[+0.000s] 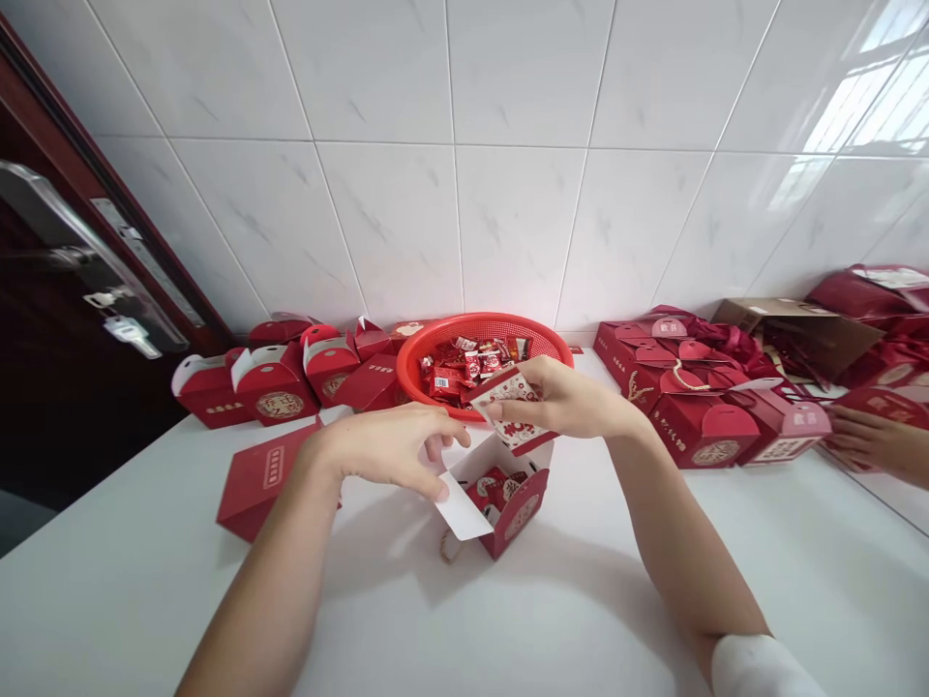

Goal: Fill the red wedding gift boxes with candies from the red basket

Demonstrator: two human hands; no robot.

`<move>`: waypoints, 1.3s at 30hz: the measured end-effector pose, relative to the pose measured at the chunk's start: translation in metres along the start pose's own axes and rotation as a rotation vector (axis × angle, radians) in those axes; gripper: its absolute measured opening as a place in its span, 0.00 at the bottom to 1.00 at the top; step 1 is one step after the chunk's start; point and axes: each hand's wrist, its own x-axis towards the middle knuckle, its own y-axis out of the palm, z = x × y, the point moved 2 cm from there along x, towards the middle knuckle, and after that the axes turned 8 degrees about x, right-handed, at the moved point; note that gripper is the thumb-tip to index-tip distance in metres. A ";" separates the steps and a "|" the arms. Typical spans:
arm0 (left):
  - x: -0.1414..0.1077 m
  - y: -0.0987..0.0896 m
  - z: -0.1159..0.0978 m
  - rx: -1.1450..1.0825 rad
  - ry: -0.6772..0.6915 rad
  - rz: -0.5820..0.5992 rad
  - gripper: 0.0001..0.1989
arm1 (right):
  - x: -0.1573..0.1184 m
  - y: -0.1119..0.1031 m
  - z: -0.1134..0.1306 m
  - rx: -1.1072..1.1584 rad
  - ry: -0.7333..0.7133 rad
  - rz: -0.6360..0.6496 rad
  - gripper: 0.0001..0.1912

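Observation:
A small red gift box (519, 513) stands with its lid flaps spread on the white table, and red wrapped pieces (497, 489) show inside. My left hand (399, 445) is at its left side, thumb touching the white inner face of a flap (463, 508), the fingers curved and apart from the thumb. Over the box's far edge, my right hand (573, 397) grips a red-and-cream printed packet (508, 402) between thumb and fingers. Just behind is a red plastic basket (413, 373) of wrapped sweets (471, 366).
Several red boxes (276, 387) line the wall at left, with another box (265, 474) lying nearer. More red boxes (697, 426) and an open cardboard box (798, 324) stand at right. Another person's hand (871, 436) reaches in there. A door with keys (131, 332) is far left.

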 end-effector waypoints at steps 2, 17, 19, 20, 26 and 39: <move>0.000 0.000 -0.001 0.027 -0.005 -0.006 0.34 | 0.003 0.005 0.001 0.042 -0.031 0.070 0.09; -0.003 0.000 0.003 0.074 -0.064 -0.001 0.38 | 0.001 0.021 0.001 -0.312 0.182 0.316 0.09; -0.004 0.000 0.004 0.069 -0.077 -0.004 0.39 | -0.006 0.013 0.006 -0.367 0.191 0.263 0.11; -0.004 -0.001 0.004 0.071 -0.077 -0.002 0.40 | -0.010 0.009 0.009 -0.409 0.206 0.221 0.12; -0.007 -0.001 -0.008 0.085 -0.049 0.012 0.39 | -0.032 -0.005 0.014 -0.588 0.427 0.164 0.24; 0.002 0.004 -0.013 0.046 0.057 -0.049 0.31 | -0.022 0.014 0.012 -0.420 0.311 0.429 0.24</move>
